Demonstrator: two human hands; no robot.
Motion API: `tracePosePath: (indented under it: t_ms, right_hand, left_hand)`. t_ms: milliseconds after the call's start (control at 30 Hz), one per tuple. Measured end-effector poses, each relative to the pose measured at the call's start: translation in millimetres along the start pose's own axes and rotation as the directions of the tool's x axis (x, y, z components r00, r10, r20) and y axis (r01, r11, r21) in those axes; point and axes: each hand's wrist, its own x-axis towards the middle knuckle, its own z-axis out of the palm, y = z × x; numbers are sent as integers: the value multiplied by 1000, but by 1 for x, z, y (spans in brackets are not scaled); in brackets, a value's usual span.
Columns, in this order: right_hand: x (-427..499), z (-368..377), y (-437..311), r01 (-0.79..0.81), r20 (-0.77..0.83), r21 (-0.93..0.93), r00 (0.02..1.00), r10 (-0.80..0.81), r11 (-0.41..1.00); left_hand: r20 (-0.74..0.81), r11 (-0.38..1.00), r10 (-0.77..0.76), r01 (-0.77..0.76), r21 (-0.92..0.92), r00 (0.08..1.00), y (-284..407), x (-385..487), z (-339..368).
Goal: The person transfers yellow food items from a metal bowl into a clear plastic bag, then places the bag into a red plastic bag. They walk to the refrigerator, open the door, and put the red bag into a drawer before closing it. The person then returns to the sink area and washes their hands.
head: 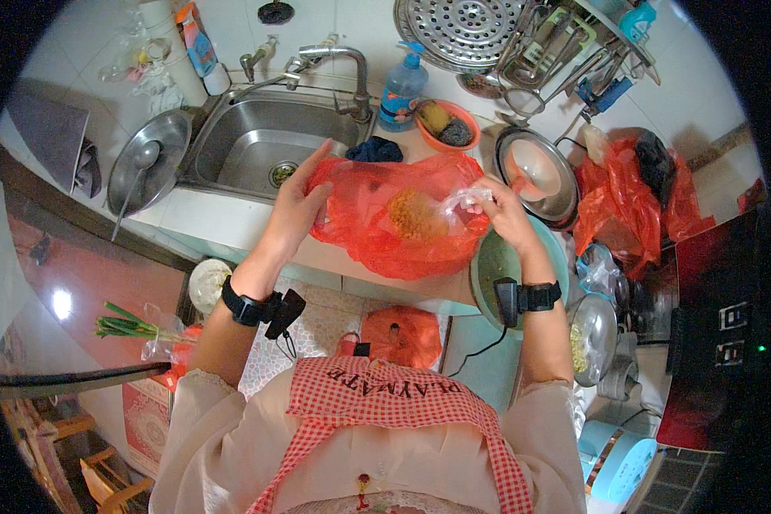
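Note:
My left hand grips the left edge of a red plastic bag, its index finger stretched out. At the bag's right side, my right hand pinches the gathered top of a clear plastic bag. Small yellowish pieces of food show in the middle, in the clear bag as far as I can tell, over the spread red plastic. Both bags are above the front of the white counter. Just below my right hand is a green basin, partly hidden by my forearm.
A steel sink with a faucet lies at the back left. Behind the bags stand a blue pump bottle and an orange bowl of scrubbers. A steel pan with a ladle leans left; crumpled red bags lie right.

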Motion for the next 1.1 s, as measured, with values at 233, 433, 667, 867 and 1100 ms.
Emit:
tracePosePath:
  t_ms: [233,433,667,867,1100]
  right_hand:
    - [16,-6,-18,352,144,-370,936,-322,860]
    - [12,5,-21,259,205,-521,963,-176,813]
    - [11,37,11,215,66,-488,975,-210,846]
    - [5,37,28,112,-101,-359,982,-158,926]
    - [-1,43,24,-89,-365,135,922,133,987]
  left_hand:
    - [140,988,12,-33,150,990,10,10,12]
    - [45,257,427,-169,952,903,11,6,21]
    - [312,592,349,-466,658,884,-86,28,98]
    - [246,880,158,-249,405,956,-164,78,114]
    - [159,991,122,-129,31,980,-177,85,119]
